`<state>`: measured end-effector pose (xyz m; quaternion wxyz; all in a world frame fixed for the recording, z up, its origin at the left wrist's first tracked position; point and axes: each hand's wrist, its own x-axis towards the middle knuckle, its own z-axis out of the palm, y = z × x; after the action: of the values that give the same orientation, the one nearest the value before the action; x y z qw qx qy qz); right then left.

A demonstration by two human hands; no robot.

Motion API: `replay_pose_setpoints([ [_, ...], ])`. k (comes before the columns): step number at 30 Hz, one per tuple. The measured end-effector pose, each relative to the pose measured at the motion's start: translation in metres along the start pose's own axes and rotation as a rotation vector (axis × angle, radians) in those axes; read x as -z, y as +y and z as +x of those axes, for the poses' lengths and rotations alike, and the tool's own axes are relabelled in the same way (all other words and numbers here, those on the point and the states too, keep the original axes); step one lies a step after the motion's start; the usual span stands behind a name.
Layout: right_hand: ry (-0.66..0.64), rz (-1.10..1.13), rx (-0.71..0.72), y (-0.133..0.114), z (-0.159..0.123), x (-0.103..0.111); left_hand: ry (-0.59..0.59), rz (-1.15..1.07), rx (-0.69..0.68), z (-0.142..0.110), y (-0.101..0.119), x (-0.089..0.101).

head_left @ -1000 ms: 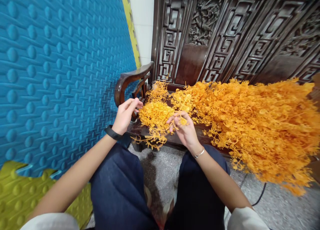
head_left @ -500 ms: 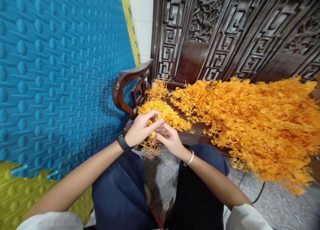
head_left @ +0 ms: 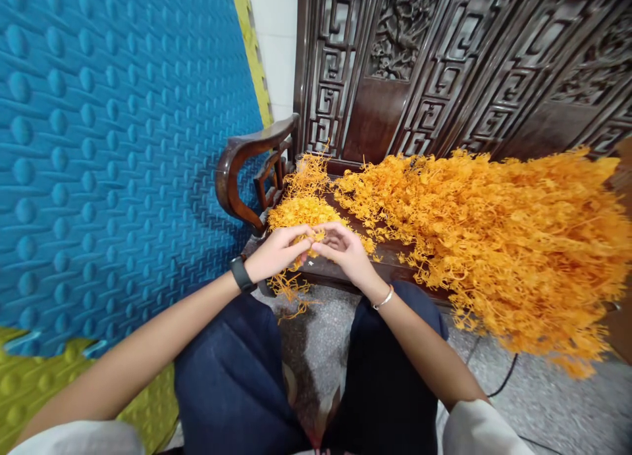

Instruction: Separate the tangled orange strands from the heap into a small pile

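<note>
My left hand (head_left: 276, 252), with a dark band on its wrist, meets my right hand (head_left: 353, 257), with a pale bracelet, over the bench's front edge. Both sets of fingertips pinch a small orange-yellow plastic piece (head_left: 318, 236). Its exact shape is partly hidden by the fingers. Just behind my hands lies a low pile of small yellow-orange pieces (head_left: 303, 211). Thin orange plastic stems (head_left: 310, 172) are heaped at the back left of the seat, and more loose stems (head_left: 291, 295) hang below my left hand near the front edge.
A large heap of tangled orange plastic pieces (head_left: 513, 244) covers the bench to the right. The dark wooden bench has a curved armrest (head_left: 232, 172) and a carved back (head_left: 378, 122). Blue foam matting (head_left: 123, 145) rises at the left. A black cable (head_left: 508, 379) lies on the speckled floor.
My right hand has risen and turned so its fingertips face my left hand's. The hands, crossed over each other before, now meet tip to tip. The view has shifted slightly.
</note>
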<state>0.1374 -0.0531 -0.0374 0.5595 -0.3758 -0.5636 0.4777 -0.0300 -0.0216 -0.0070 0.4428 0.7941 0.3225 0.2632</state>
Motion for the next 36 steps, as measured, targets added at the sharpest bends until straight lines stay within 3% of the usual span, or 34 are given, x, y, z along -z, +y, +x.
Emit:
replay_pose_setpoints([
  [6, 0.152, 0.086, -0.001, 0.0, 0.0, -0.001, -0.053, 0.107, -0.022, -0.004, 0.009, 0.0],
  [13, 0.29, 0.11, -0.027, -0.001, 0.013, -0.003, 0.056, 0.181, -0.031, -0.004, 0.009, 0.0],
  [20, 0.376, 0.11, -0.03, -0.002, 0.024, -0.004, 0.122, 0.149, -0.021, 0.004, 0.008, -0.004],
  [29, 0.515, 0.29, -0.102, -0.001, 0.038, -0.015, 0.19, 0.002, 0.026, 0.027, -0.001, -0.011],
  [32, 0.61, 0.274, -0.066, 0.001, 0.048, 0.007, 0.245, -0.028, 0.035, 0.03, 0.0, -0.018],
  [36, 0.947, 0.105, 0.077, -0.002, 0.058, 0.09, 0.25, -0.049, 0.013, 0.011, 0.008, -0.024],
])
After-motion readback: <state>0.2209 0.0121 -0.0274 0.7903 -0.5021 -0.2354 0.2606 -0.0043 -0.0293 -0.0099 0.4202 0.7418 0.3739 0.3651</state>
